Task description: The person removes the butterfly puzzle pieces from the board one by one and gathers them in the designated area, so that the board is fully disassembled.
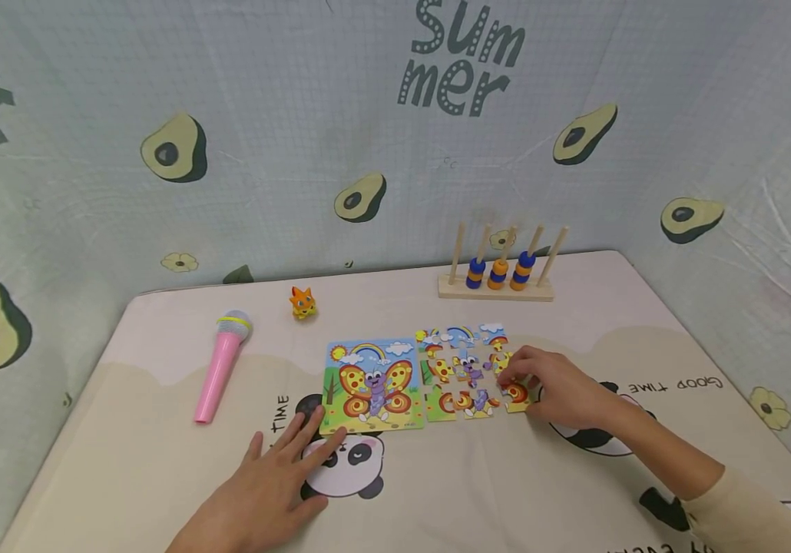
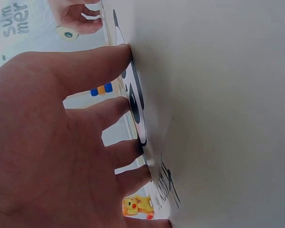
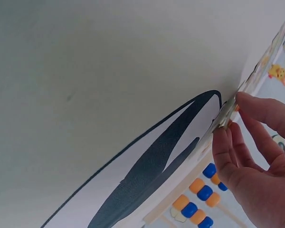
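Observation:
A butterfly picture card (image 1: 404,412) lies flat in the middle of the table. My left hand (image 1: 267,480) rests by its lower left corner, fingers spread and straight, holding nothing; the left wrist view shows its fingertips on the cloth. Just right of the card are several butterfly puzzle pieces (image 1: 468,369) in rows, with narrow gaps between some. At their lower right, my right hand (image 1: 568,388) pinches a puzzle piece (image 1: 516,394) with an orange wing pattern. In the right wrist view, thumb and fingers meet the edges of that thin piece, low over the cloth.
Toward the left lies a pink toy microphone (image 1: 220,369). A small orange and yellow toy figure (image 1: 303,302) stands behind the card. At the back right is a wooden peg stand (image 1: 495,290) with blue and orange beads. A printed fabric backdrop (image 1: 264,138) hangs behind the table.

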A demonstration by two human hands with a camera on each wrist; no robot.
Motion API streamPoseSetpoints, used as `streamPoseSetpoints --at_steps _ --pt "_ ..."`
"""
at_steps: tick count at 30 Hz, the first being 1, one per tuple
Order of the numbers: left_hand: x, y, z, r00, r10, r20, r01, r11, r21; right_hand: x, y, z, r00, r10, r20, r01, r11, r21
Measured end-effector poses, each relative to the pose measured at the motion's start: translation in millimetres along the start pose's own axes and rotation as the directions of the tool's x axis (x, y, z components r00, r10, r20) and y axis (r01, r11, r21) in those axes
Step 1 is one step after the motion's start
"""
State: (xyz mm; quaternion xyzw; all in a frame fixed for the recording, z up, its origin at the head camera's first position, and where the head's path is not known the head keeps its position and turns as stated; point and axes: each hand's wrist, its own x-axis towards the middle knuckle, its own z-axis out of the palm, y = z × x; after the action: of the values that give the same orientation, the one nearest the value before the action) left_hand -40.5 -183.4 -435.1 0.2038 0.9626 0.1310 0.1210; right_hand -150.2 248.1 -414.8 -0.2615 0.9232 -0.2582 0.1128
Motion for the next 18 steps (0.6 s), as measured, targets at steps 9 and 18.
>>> streamPoseSetpoints --at_steps 9,18 --pt "0.6 -0.9 -0.1 1.000 -0.001 0.016 0.001 1.000 -0.010 -0.3 0.2 1.2 1.000 -0.027 0.003 0.027 1.000 0.004" --pt "0.0 -1.0 -0.4 1.000 0.001 0.012 -0.001 1.000 -0.007 -0.2 -1.4 1.0 0.999 -0.038 0.002 0.038 0.999 0.010"
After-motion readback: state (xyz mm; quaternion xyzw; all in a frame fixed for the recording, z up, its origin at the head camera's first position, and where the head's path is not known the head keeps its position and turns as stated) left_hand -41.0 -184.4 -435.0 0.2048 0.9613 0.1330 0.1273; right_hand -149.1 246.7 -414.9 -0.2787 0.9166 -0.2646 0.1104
